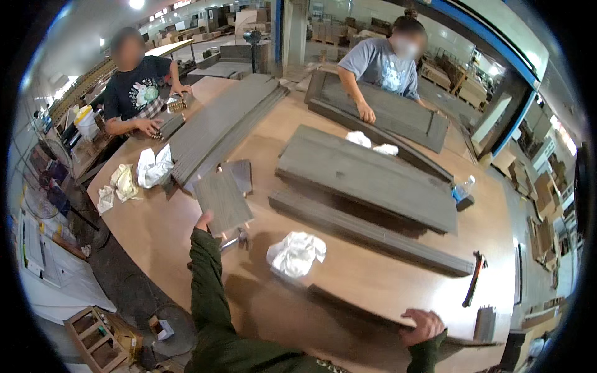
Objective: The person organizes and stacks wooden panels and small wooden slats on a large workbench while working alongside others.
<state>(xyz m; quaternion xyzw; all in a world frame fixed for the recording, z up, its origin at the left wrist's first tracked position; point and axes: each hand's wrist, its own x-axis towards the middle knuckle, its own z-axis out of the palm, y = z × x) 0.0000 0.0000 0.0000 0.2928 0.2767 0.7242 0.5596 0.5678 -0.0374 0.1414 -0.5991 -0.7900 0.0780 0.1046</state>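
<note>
Dowelled gray wood panel [225, 202] is over the left part of the brown bench [149, 236], its near left edge gripped by the left hand [204, 222], whose green-sleeved forearm reaches straight forward. The right hand [423, 327] lies half-curled at a long dark board [354, 306] along the near side, and I cannot tell whether it grips. Farther out, stacked gray boards [221, 121] cover the bench, two co-workers [134, 90] stand across it, and cartons [547, 196] fill the workshop's right side.
</note>
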